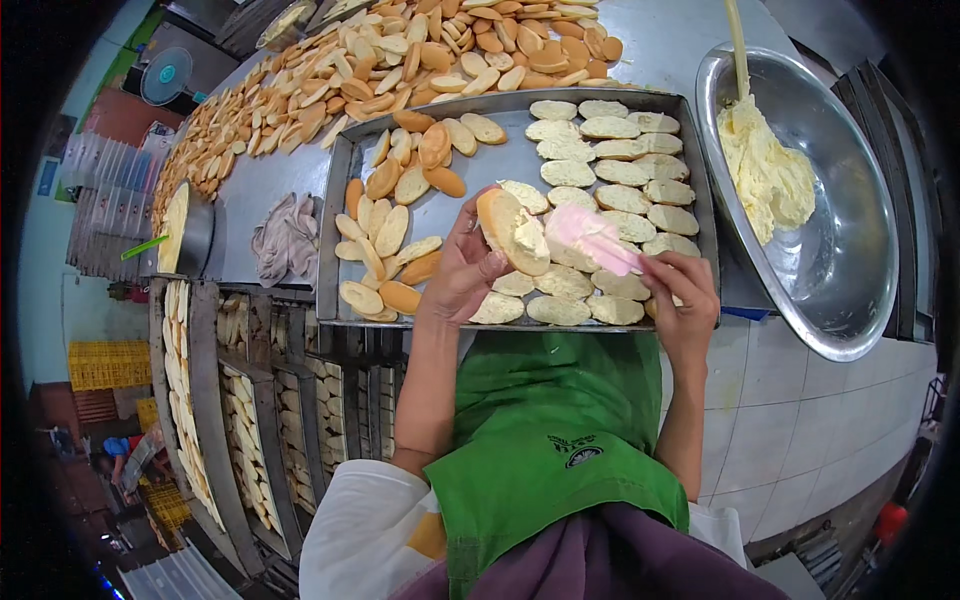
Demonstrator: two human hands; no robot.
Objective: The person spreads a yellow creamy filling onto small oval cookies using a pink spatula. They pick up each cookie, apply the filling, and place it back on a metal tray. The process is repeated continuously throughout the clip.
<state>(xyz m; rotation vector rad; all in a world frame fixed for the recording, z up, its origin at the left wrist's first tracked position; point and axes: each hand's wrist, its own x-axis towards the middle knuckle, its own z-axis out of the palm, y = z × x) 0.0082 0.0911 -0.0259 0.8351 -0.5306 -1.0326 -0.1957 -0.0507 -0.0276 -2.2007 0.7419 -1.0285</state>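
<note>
My left hand (469, 262) holds up a halved oval bread slice (510, 225) with a lump of pale cream on its cut face. In my right hand (681, 296) is a pink spatula (592, 238), smeared with cream, its blade just right of the slice. Both hands are over a metal tray (328, 247). Rows of cream-coated bread slices (622, 172) lie in the tray's right part, and loose plain slices (390, 229) fill its left part. A steel bowl (844, 262) at the right contains pale cream (765, 169) and a long-handled tool.
Many bread slices (315, 90) are heaped on the metal table behind the tray. A crumpled cloth (286, 240) and a pot (196, 232) with a green-handled tool lie to the left. Below stand racked trays of slices (247, 442). A person (135, 454) is at the far lower left.
</note>
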